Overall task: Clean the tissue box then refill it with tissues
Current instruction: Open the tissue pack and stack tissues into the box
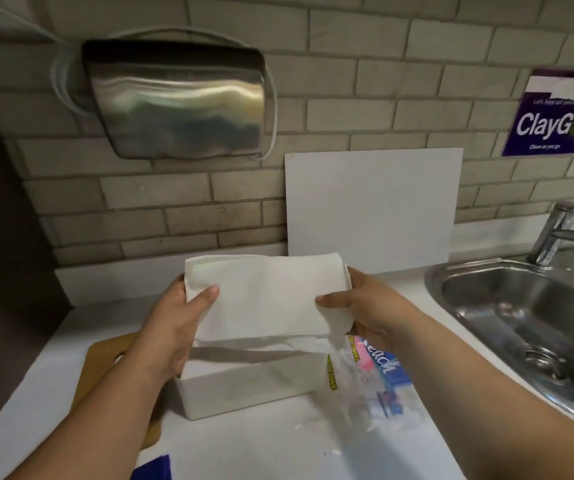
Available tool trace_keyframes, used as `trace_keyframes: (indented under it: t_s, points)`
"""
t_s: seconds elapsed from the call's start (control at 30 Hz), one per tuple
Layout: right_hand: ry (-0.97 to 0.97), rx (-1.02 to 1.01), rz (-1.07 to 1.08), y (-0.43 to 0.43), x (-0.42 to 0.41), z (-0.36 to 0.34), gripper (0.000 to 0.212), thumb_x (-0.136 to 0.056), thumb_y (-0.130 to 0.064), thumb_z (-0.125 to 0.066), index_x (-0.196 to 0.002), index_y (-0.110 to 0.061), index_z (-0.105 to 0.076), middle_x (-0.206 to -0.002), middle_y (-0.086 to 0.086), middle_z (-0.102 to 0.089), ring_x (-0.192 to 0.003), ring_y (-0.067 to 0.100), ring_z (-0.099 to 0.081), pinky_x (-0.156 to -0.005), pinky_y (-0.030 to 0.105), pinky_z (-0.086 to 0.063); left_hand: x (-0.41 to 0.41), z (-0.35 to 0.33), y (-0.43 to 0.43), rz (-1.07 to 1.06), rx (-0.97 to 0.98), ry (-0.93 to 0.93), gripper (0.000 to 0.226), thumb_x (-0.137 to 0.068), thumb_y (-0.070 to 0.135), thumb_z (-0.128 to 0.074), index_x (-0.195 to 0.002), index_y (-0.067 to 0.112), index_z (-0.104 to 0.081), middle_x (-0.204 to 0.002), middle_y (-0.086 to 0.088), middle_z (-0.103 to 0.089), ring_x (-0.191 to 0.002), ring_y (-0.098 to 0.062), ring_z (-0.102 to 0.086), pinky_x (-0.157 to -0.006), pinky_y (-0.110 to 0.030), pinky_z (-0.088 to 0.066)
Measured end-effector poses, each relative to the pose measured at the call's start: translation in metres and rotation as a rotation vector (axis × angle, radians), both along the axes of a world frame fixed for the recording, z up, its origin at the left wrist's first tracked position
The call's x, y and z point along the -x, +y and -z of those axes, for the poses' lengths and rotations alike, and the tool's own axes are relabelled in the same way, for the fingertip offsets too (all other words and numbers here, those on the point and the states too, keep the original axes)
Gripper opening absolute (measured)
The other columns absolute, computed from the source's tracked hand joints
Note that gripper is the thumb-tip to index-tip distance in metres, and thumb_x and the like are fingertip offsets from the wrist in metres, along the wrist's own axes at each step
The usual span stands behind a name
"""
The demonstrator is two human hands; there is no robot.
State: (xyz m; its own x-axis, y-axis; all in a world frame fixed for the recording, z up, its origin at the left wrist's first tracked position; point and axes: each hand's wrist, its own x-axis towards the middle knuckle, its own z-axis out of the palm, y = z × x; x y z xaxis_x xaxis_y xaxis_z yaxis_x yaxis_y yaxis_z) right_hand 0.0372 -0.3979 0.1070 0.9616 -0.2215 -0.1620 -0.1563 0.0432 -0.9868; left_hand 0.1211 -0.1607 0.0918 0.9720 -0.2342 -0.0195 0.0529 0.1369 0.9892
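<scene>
both hands grip the tissue stack (pixel 264 299) just above the white tissue box (pixel 244 389); left hand (pixel 174 323) and right hand (pixel 358 306) each curl round an end; plastic wrapper (pixel 372 379) sits beside the box

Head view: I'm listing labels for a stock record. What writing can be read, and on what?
"ClayGo": purple sign on the tiled wall.
"ERTOWEL": yellow strip on the plastic wrapper, cut off at its start.
Sign's small lines above and below: too blurred to read.
White script on the wrapper's pink and blue part: too blurred to read.
</scene>
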Motion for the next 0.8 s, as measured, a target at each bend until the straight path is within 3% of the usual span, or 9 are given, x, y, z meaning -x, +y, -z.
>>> trace_keyframes:
  t_s: [0.17, 0.23, 0.3, 0.4, 0.5, 0.6, 0.7, 0.8]
  points:
    - [-0.03, 0.147, 0.03, 0.018, -0.02, 0.011, 0.049, -0.082, 0.002, -0.065, -0.121, -0.026, -0.054, -0.112, 0.003, -0.067, -0.104, 0.027, -0.062, -0.095, 0.048, -0.049, -0.01, 0.016, 0.023, -0.027, -0.034, -0.027, 0.033, -0.091, 0.003, -0.059, -0.105, 0.034, -0.055, -0.112, -0.008, -0.065, -0.104, -0.031, -0.062, -0.086, -0.046, -0.053]
    - [0.001, 0.223, 0.006, 0.023, -0.023, 0.018, 0.053, -0.083, 0.002, -0.065, -0.127, -0.024, -0.05, -0.106, 0.0, -0.065, -0.095, 0.02, -0.06, -0.086, 0.039, -0.052, -0.014, 0.023, 0.031, -0.031, -0.186, -0.083, 0.045, -0.09, 0.003, -0.061, -0.108, 0.043, -0.048, -0.117, -0.006, -0.059, -0.106, -0.03, -0.058, -0.086, -0.046, -0.054]
    - [0.025, 0.306, -0.01, 0.027, -0.024, 0.023, 0.054, -0.083, 0.002, -0.064, -0.127, -0.026, -0.048, -0.097, -0.005, -0.062, -0.084, 0.011, -0.057, -0.07, 0.027, -0.051, -0.014, 0.027, 0.034, -0.021, -0.374, -0.158, 0.051, -0.091, 0.007, -0.061, -0.115, 0.046, -0.04, -0.116, 0.0, -0.053, -0.106, -0.025, -0.053, -0.078, -0.037, -0.054]
    - [-0.017, 0.363, 0.01, 0.029, -0.025, 0.026, 0.051, -0.085, -0.014, -0.068, -0.126, -0.034, -0.044, -0.099, -0.008, -0.058, -0.083, 0.009, -0.056, -0.071, 0.033, -0.053, -0.014, 0.029, 0.033, -0.014, -0.512, -0.214, 0.038, -0.096, 0.024, -0.054, -0.122, 0.044, -0.035, -0.115, 0.003, -0.051, -0.1, -0.018, -0.053, -0.069, -0.029, -0.05]
    - [-0.09, 0.487, 0.056, 0.027, -0.029, 0.024, 0.035, -0.093, -0.033, -0.057, -0.126, -0.037, -0.046, -0.104, -0.007, -0.052, -0.083, 0.011, -0.052, -0.07, 0.026, -0.048, -0.016, 0.027, 0.032, -0.029, -0.567, -0.194, 0.023, -0.1, 0.04, -0.038, -0.123, 0.039, -0.039, -0.113, -0.003, -0.055, -0.095, -0.021, -0.056, -0.069, -0.032, -0.05]
    - [-0.03, 0.662, 0.088, 0.025, -0.035, 0.028, 0.024, -0.096, -0.033, -0.051, -0.119, -0.028, -0.056, -0.103, 0.006, -0.057, -0.084, 0.021, -0.054, -0.075, 0.031, -0.048, -0.022, 0.027, 0.029, -0.063, -0.738, -0.277, 0.03, -0.101, 0.04, -0.035, -0.124, 0.027, -0.048, -0.11, -0.008, -0.06, -0.092, -0.021, -0.056, -0.072, -0.033, -0.047]
    - [0.048, 0.759, 0.096, 0.022, -0.04, 0.033, 0.026, -0.096, -0.032, -0.051, -0.12, -0.025, -0.056, -0.099, 0.004, -0.056, -0.091, 0.026, -0.057, -0.079, 0.034, -0.05, -0.03, 0.029, 0.025, -0.139, -0.955, -0.391, 0.034, -0.101, 0.034, -0.039, -0.126, 0.019, -0.055, -0.11, -0.009, -0.064, -0.089, -0.017, -0.052, -0.071, -0.028, -0.041]
    - [0.032, 0.799, 0.11, 0.02, -0.045, 0.035, 0.026, -0.097, -0.026, -0.048, -0.122, -0.023, -0.057, -0.095, 0.005, -0.056, -0.087, 0.025, -0.056, -0.076, 0.031, -0.049, -0.036, 0.03, 0.026, -0.213, -0.951, -0.423, 0.028, -0.1, 0.028, -0.043, -0.126, 0.021, -0.052, -0.098, -0.003, -0.06, -0.081, -0.014, -0.053, -0.055, -0.019, -0.037]
